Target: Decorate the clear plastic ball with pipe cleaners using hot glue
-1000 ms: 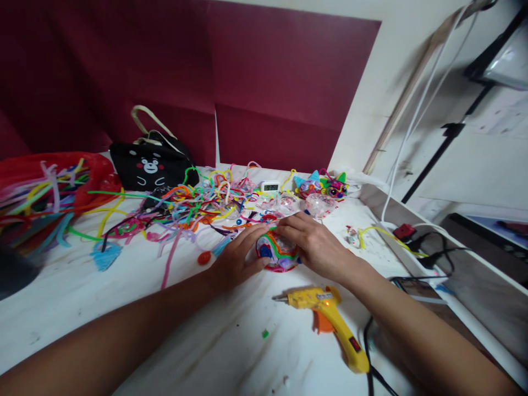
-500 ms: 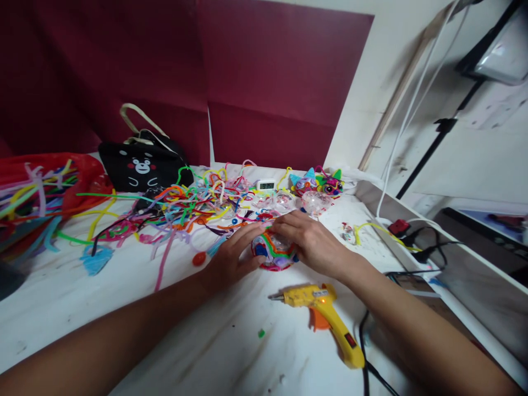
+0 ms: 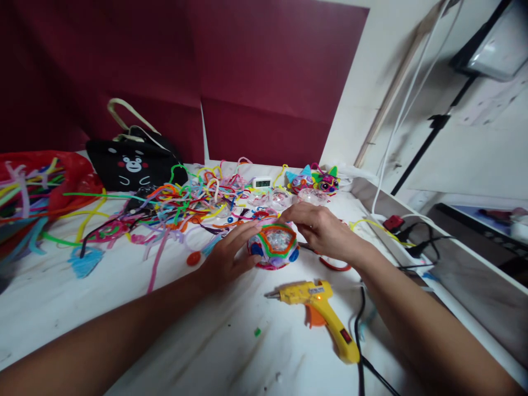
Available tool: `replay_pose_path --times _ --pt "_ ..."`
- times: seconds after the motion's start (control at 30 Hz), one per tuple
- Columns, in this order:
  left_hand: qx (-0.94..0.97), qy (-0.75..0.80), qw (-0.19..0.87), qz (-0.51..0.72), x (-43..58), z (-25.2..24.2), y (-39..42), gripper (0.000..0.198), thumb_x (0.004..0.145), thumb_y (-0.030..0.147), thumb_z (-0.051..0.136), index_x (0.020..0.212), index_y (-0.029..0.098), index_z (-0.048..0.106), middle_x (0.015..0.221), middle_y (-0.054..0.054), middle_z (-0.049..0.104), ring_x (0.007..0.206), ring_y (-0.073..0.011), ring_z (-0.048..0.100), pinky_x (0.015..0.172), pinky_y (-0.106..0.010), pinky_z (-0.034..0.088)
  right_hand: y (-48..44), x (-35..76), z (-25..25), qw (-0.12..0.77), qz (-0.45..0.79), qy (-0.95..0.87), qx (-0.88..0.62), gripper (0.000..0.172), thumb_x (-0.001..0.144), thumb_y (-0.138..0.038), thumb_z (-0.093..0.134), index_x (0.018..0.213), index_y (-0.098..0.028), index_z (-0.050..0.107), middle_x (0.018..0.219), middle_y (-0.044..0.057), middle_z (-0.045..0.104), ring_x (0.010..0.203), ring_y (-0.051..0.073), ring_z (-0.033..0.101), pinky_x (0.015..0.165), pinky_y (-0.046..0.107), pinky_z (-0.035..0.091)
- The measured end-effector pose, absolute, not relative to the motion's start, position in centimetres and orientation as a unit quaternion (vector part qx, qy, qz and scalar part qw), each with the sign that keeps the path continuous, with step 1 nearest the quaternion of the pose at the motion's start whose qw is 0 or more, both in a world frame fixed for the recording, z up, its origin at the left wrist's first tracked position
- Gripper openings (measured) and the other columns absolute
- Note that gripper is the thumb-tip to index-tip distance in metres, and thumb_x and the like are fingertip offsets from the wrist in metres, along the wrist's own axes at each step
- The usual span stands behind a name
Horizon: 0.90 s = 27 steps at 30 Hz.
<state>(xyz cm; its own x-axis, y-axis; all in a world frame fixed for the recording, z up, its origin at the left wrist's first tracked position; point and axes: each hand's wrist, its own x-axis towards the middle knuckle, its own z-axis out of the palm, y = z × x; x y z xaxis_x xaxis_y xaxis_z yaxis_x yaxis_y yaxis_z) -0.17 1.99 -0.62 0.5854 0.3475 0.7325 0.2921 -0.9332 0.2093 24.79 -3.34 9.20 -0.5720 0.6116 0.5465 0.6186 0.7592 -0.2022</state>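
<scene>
A round, clear craft ball (image 3: 279, 242) trimmed with orange, green and purple pipe cleaners and blue dots sits on the white table. My left hand (image 3: 231, 250) is curled round its left side, thumb low in front and fingers over the back. At the ball's upper right edge my right hand (image 3: 315, 225) has its fingertips pinched together; what they hold, if anything, is hidden. Red-handled scissors (image 3: 336, 265) lie beneath the right hand, partly covered. In front of the ball rests a yellow glue gun (image 3: 317, 300), its nozzle pointing left.
Tangled pipe cleaners (image 3: 185, 201) spread across the back left, before a black bag (image 3: 134, 168). Two decorated animal-like balls (image 3: 325, 181) and clear plastic shells (image 3: 280, 198) stand behind. A power strip (image 3: 408, 250) and black cable (image 3: 359, 330) run along the right. An orange disc (image 3: 193, 258) lies left.
My right hand has shifted right and lifted off the ball's top, its fingers now pinched at the edge. More of the ball and the scissors shows. My left hand stays on the ball.
</scene>
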Motion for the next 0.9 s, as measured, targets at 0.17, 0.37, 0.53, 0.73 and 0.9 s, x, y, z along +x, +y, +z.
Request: replay_pose_path --times 0.17,0.37,0.53,0.73,0.9 --pt "0.89 0.183 0.033 0.416 -0.22 -0.67 1.99 0.053 0.092 0.033 0.06 0.141 0.019 0.044 0.142 -0.015 0.054 0.133 -0.027 0.052 0.11 -0.042 0.046 -3.12 24.65 8.87 0.292 -0.03 -0.902 -0.315 0.035 0.089 0.0 0.043 0.106 -0.016 0.069 0.096 0.009 0.074 0.096 0.02 0.066 0.086 0.036 0.052" --pt "0.889 0.194 0.042 0.413 -0.31 -0.95 2.2 0.052 0.091 0.035 0.061 0.14 0.02 0.046 0.142 -0.015 0.054 0.133 -0.0281 0.052 0.108 -0.044 0.048 -3.07 25.15 9.09 0.282 -0.001 -0.893 -0.352 0.036 0.088 0.001 0.045 0.108 -0.015 0.069 0.103 0.011 0.073 0.098 0.021 0.066 0.086 0.036 0.052" --pt "0.889 0.189 0.042 0.415 -0.2 -0.69 2.04 0.05 0.092 0.034 0.059 0.139 0.02 0.047 0.141 -0.016 0.055 0.132 -0.0276 0.052 0.109 -0.044 0.047 -2.86 25.14 8.81 0.276 0.002 -0.902 -0.333 0.037 0.087 0.002 0.044 0.107 -0.016 0.07 0.102 0.011 0.073 0.097 0.02 0.066 0.086 0.036 0.052" --pt "0.891 0.196 0.04 0.408 -0.21 -0.62 1.92 0.052 0.092 0.035 0.059 0.14 0.019 0.045 0.142 -0.016 0.054 0.134 -0.0275 0.051 0.109 -0.044 0.047 -2.75 25.08 8.56 0.271 -0.012 -0.906 -0.326 0.036 0.087 0.002 0.045 0.107 -0.016 0.069 0.097 0.01 0.073 0.097 0.021 0.066 0.085 0.035 0.052" --pt "0.892 0.192 0.039 0.408 -0.21 -0.46 1.75 0.052 0.093 0.034 0.057 0.142 0.02 0.043 0.142 -0.015 0.055 0.134 -0.0271 0.051 0.109 -0.044 0.047 -2.88 25.0 8.58 0.273 -0.021 -0.903 -0.33 0.036 0.088 0.002 0.045 0.107 -0.016 0.069 0.097 0.01 0.073 0.096 0.021 0.065 0.084 0.035 0.052"
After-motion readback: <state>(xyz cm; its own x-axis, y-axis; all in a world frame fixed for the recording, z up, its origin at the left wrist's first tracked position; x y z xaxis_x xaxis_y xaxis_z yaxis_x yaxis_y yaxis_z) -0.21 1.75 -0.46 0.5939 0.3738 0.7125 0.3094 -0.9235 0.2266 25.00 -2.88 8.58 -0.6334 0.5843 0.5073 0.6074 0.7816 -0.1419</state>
